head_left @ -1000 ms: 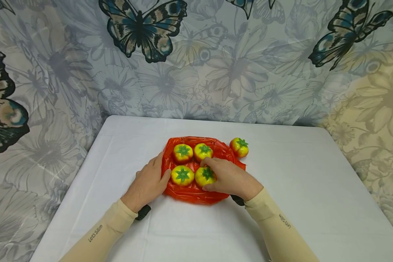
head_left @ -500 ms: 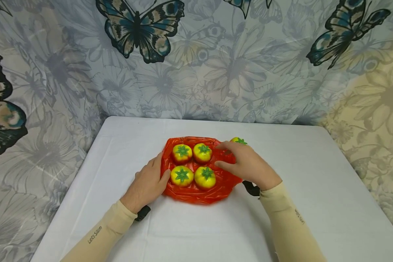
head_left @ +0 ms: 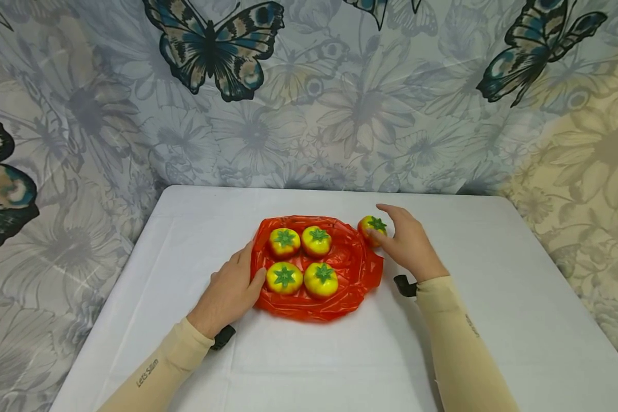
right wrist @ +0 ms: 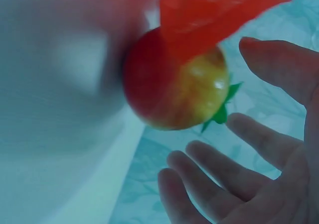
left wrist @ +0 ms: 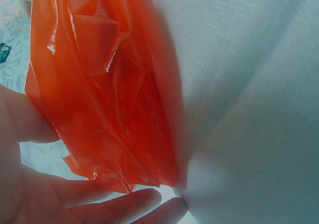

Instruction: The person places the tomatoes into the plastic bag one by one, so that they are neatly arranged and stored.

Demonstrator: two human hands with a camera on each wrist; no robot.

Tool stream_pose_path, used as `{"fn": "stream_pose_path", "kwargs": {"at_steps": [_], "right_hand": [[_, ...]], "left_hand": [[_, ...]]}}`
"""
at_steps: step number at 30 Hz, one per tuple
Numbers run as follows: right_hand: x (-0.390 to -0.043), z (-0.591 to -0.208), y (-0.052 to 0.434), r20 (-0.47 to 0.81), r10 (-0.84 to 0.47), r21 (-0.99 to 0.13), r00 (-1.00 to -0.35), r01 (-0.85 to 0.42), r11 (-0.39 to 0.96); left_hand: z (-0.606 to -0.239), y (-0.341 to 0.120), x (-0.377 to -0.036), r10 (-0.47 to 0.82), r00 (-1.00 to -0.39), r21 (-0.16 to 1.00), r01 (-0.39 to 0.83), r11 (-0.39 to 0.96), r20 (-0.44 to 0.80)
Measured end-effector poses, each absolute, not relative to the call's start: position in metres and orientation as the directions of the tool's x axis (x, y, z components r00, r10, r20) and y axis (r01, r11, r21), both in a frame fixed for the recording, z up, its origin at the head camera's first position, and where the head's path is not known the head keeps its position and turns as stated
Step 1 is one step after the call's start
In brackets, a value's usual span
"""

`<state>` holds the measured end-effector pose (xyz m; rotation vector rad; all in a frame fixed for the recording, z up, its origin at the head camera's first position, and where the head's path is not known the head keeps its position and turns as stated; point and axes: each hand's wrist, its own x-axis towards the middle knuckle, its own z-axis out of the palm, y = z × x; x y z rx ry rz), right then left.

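Note:
A crumpled red plastic bag (head_left: 351, 254) lies spread on the table, with several red-yellow toy tomatoes (head_left: 285, 278) with green star-shaped tops in two rows on it. My left hand (head_left: 228, 293) rests along the bag's left side, thumb over the rim; in the left wrist view its straight fingers (left wrist: 119, 206) touch the red plastic (left wrist: 99, 84). Beyond the bag's right corner sits another tomato (head_left: 367, 228). Around it my right hand (head_left: 413, 245) is spread, thumb in front and fingers behind. The right wrist view has these fingers (right wrist: 219, 176) apart from the tomato (right wrist: 174, 89), beside its green top.
The white-covered table (head_left: 494, 297) extends round the bag on all sides. Behind it hangs a cloth backdrop (head_left: 360, 126) with flowers and butterflies. A flap of the bag (right wrist: 214, 15) overlaps the tomato in the right wrist view.
My right hand has let go of the front right tomato on the bag and moved right and back to the separate tomato, its fingers spreading. The left hand stays at the bag's side.

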<state>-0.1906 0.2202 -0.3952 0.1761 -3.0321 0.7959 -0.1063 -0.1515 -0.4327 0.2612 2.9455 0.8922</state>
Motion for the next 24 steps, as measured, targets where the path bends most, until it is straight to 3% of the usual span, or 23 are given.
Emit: {"fn": "stream_pose_path", "kwargs": {"at_steps": [5, 24], "right_hand": [[-0.198, -0.407, 0.223, -0.051, -0.081, -0.477, -0.995, -0.047, 0.878], [-0.201, -0.414, 0.222, -0.093, -0.109, -0.47, -0.99, -0.053, 0.881]], "left_hand": [[-0.433, -0.152, -0.106, 0.177, -0.984, 0.555, 0.151, 0.818, 0.006], [-0.434, -0.153, -0.107, 0.18, -0.984, 0.544, 0.157, 0.824, 0.011]]}}
